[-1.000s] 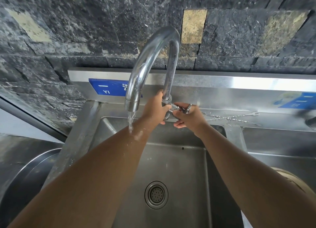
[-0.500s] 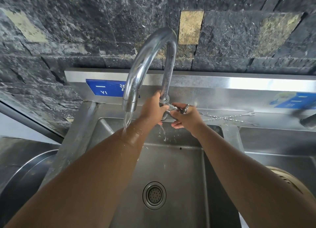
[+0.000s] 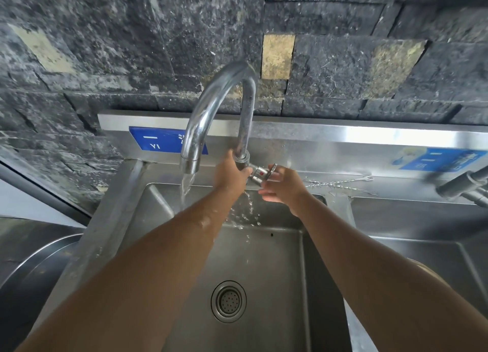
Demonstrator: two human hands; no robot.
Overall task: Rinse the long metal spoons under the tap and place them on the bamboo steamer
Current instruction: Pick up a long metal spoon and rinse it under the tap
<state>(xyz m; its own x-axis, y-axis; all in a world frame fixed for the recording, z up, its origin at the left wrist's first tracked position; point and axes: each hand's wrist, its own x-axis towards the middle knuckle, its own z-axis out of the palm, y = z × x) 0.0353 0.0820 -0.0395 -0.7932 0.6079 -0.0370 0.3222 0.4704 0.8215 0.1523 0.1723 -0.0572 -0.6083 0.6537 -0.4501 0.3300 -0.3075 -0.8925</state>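
Observation:
Two long thin metal spoons (image 3: 340,184) with twisted handles lie on the wet ledge behind the sink, right of the tap. My left hand (image 3: 230,174) is wrapped around the base of the curved chrome tap (image 3: 211,108). Just right of it, my right hand (image 3: 284,185) holds the round valve handle (image 3: 262,172) with thumb and fingertips. Water runs from the spout onto my left forearm, and more water sprays down from the valve. Only a small curved edge of the bamboo steamer (image 3: 422,266) shows at the lower right, behind my right arm.
The steel sink basin (image 3: 264,259) has a round drain strainer (image 3: 228,301). A second basin (image 3: 412,219) lies to the right, with a grey tap fitting (image 3: 462,185) above it. A large round metal lid or pot (image 3: 34,269) sits at the left. A dark stone wall stands behind.
The stream from the spout has grown stronger and water now sprays from the valve. My right hand's fingers have loosened on the handle, exposing its red-dotted face. The spoons have not moved.

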